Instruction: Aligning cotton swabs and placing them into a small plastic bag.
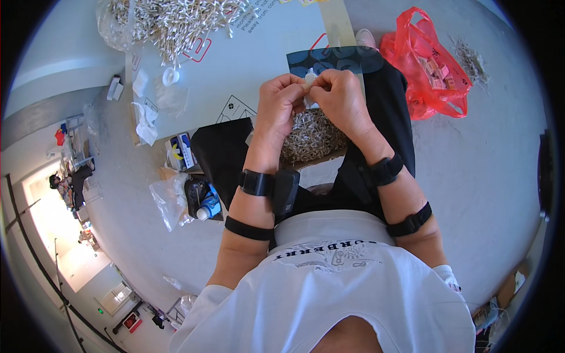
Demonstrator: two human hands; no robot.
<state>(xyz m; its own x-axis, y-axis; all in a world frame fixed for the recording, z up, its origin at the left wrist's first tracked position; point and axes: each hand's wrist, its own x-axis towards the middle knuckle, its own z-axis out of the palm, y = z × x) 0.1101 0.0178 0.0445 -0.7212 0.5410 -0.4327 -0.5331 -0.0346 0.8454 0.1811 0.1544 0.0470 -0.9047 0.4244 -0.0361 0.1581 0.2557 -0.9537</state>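
Note:
Both of my hands meet over my lap, fingers closed in a pinch on a small whitish, partly clear piece [311, 75] that looks like thin plastic. My left hand [278, 106] grips its left side, thumb against the fingers. From the right, my right hand [342, 99] pinches it, and the fingertips of both hands nearly touch. The fingers hide much of the piece, so its exact kind is unclear. Just below the hands, between my thighs, sits an open box [321, 159] full of many thin, pale, silvery bits [315, 134]. A dark translucent sheet [335, 60] lies beyond my hands.
Ahead stands a pale board-topped table [253, 65] bearing a large heap of thin white sticks [176, 26], a white roll [170, 76] and crumpled tissue [145, 122]. A red plastic bag [406, 88] holding small pink packs rests on the floor at right. A blue-and-white bottle [209, 206] is at left.

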